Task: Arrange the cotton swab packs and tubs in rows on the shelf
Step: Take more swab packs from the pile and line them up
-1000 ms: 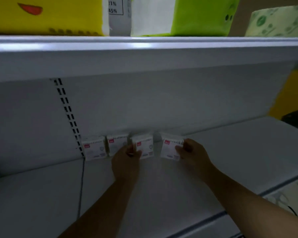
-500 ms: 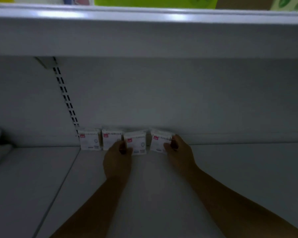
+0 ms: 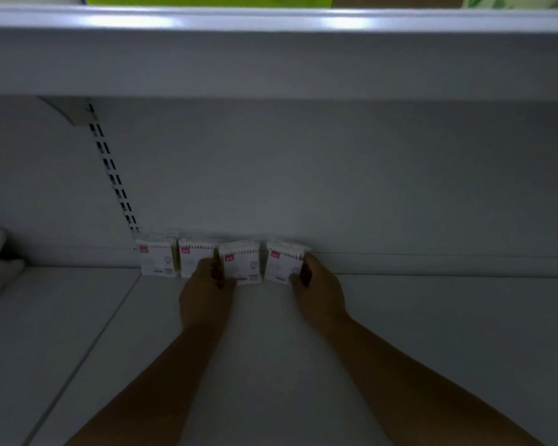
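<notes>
Upright, boxy white packs [image 3: 157, 260], left hand [image 3: 205, 294] gripping third pack [image 3: 244, 263], right hand [image 3: 319, 291] gripping fourth pack [image 3: 282, 263]

The cotton swab packs [image 3: 157, 262] are white with a small red tag and a dotted top line, the shelf [image 3: 432, 349] plain grey-white, its upright strip [image 3: 113, 175] patterned with paired black slots, the package [image 3: 207, 0] above lime green.

A white shelf [image 3: 432, 333] is backed by a panel [image 3: 335, 175], with a slotted upright [image 3: 113, 175] set at its left. Light is reflected along the front edge of the upper shelf [image 3: 271, 20], above which green packaging [image 3: 207, 0] is seen.
</notes>
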